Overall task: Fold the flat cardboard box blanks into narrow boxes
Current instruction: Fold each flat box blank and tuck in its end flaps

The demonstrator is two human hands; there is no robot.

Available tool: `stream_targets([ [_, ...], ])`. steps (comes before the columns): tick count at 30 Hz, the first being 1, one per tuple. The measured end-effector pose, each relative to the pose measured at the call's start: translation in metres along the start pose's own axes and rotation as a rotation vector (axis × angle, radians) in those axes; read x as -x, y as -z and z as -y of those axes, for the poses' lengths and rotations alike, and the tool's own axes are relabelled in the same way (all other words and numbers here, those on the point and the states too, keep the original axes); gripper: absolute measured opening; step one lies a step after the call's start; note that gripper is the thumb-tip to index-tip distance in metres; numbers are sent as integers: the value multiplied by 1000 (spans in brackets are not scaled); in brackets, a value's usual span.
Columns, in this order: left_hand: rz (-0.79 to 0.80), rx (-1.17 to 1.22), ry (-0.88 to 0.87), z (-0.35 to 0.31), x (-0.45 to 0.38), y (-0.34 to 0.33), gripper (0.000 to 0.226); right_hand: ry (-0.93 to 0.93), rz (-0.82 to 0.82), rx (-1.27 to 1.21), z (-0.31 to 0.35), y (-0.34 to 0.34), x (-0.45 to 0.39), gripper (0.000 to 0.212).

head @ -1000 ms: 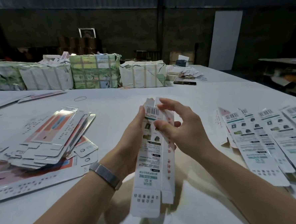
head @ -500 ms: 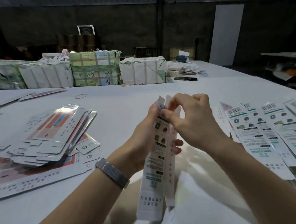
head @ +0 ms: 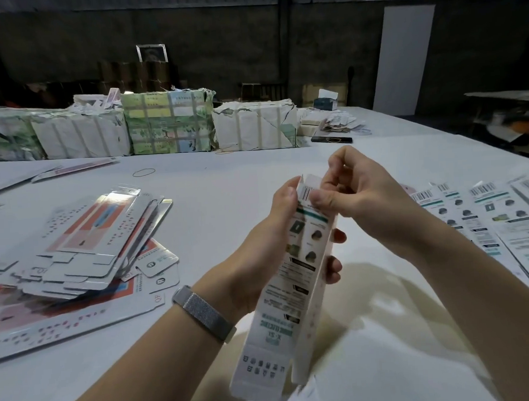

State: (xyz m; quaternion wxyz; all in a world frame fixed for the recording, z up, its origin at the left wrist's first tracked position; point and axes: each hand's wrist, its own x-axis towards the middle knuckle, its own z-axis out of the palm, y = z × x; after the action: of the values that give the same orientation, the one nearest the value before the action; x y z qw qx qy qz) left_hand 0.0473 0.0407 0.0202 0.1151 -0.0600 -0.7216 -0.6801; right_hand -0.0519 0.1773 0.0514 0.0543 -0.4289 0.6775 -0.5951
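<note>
A long narrow white box (head: 288, 287) with green print and a barcode is held tilted above the table, its far end up. My left hand (head: 270, 240) wraps round its upper half, fingertips showing on the right side. My right hand (head: 358, 191) pinches the flap at the box's top end between thumb and curled fingers. The lower end flaps hang open near my body. A pile of flat blanks (head: 83, 251) with red print lies at the left. A row of white boxes with barcodes (head: 487, 220) lies at the right.
Wrapped, strapped bundles (head: 165, 125) line the far side of the white table (head: 225, 184). A rubber band (head: 144, 172) and a dark phone (head: 330, 140) lie near them. More flat blanks (head: 69, 169) sit far left. Another table (head: 511, 98) stands at the far right.
The box's top end has risen and swung right. My right hand's fingers have curled tighter over the top flap. My left hand has kept its grip.
</note>
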Motion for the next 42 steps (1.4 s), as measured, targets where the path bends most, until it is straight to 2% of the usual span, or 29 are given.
stream_targets([
  [2, -49, -80, -145, 9, -3, -4, 34, 19, -5, -20, 2, 3, 0, 33],
  [4, -103, 33, -66, 5, -3, -9, 38, 34, 1, -38, 4, 4, 0, 33],
  [6, -52, 139, 68, -2, 2, -12, 39, 56, 9, -61, 6, 6, 1, 34],
  [10, -23, 195, 88, -6, 10, -11, 28, 108, -8, 8, 7, 5, 2, 32],
  [13, -73, 210, 60, -5, 11, -11, 24, 211, -144, 120, 1, -9, 4, 31],
  [17, -136, 264, -26, -4, 10, -9, 26, 231, -322, 91, -7, -24, 6, 37],
  [22, -149, 283, -36, -3, 8, -6, 26, 128, -250, -111, -14, -29, 6, 27],
  [29, -135, 223, -21, 2, 7, -4, 23, 147, -231, -131, -14, -32, 6, 17],
  [33, -105, 251, -20, 2, 7, -5, 24, 108, -174, -230, -16, -32, 7, 6],
  [38, -104, 229, -23, 1, 7, -3, 24, 117, -192, -223, -16, -33, 7, 11],
  [42, -88, 241, -33, 1, 7, -2, 25, 74, -249, -253, -17, -32, 6, 37],
])
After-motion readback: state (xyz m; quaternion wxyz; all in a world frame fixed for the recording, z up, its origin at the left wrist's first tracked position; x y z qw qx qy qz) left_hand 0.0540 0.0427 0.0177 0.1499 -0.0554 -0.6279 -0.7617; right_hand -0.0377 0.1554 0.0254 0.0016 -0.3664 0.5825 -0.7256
